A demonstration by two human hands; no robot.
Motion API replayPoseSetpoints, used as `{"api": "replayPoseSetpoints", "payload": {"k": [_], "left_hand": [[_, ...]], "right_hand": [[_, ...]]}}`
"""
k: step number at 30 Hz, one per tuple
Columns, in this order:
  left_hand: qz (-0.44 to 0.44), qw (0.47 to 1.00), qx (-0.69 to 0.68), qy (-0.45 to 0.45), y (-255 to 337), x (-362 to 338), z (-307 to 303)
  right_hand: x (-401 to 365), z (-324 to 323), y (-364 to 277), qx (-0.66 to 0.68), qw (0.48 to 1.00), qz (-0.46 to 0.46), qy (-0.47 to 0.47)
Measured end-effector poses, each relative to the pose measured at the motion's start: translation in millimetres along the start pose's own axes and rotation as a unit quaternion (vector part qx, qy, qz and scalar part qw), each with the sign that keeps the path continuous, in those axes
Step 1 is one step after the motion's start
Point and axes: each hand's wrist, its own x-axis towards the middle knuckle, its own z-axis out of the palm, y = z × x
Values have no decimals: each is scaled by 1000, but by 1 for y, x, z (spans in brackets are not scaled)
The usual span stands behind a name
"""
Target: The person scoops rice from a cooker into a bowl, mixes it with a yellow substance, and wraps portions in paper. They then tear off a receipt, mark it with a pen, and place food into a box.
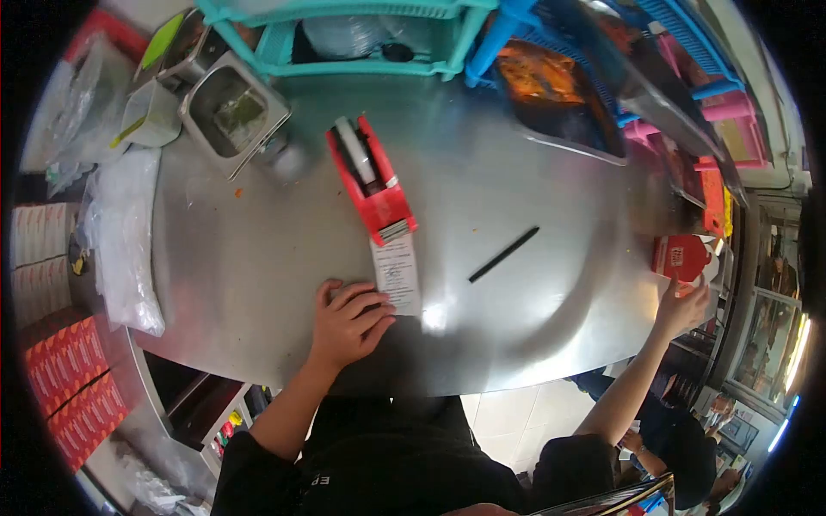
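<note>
My left hand (351,325) rests on the steel table with its fingers apart, the fingertips at the left edge of a printed receipt (397,279). The receipt's top end lies against the front of a red tape dispenser (372,185), which holds a roll of clear tape. Over at the far right, my right hand (684,308) is stretched out with its fingers closed on the lower edge of a red carton (680,256). Part of the carton is behind the fingers. A black pen (504,254) lies on the table between my hands.
Metal containers (234,116) and plastic bags (129,241) stand at the left. A teal basket (361,69) is at the back. Trays of food (559,95) and blue racks fill the back right. Stacked red boxes (76,387) sit lower left. Another person (688,451) is at the lower right.
</note>
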Motion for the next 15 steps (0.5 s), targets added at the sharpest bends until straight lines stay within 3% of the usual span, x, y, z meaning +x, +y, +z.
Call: {"api": "replayPoseSetpoints", "payload": {"k": [2,3,6,8,9,10,11,12,15], "left_hand": [[3,1000,5,8,2,1,1],[11,1000,7,10,3,3,1],[27,999,29,11,6,2,-2],[25,998,49,7,6,3,3],[27,998,58,10,7,3,6],[33,997,62,13,6,0,7],[29,998,54,24,4,-5,10],[23,996,86,21,4,-9,8],[44,991,114,53,-2,-18,12]], "right_hand": [[1,37,29,97,971,15,-218],[1,39,30,122,958,-24,-257],[6,42,22,105,957,-27,-267],[19,34,25,149,981,-2,-126],[19,37,40,165,984,-47,-42],[24,22,43,272,954,76,-104],[20,30,63,244,969,20,-38],[24,24,70,277,956,51,-76],[24,26,90,218,959,-20,-178]]}}
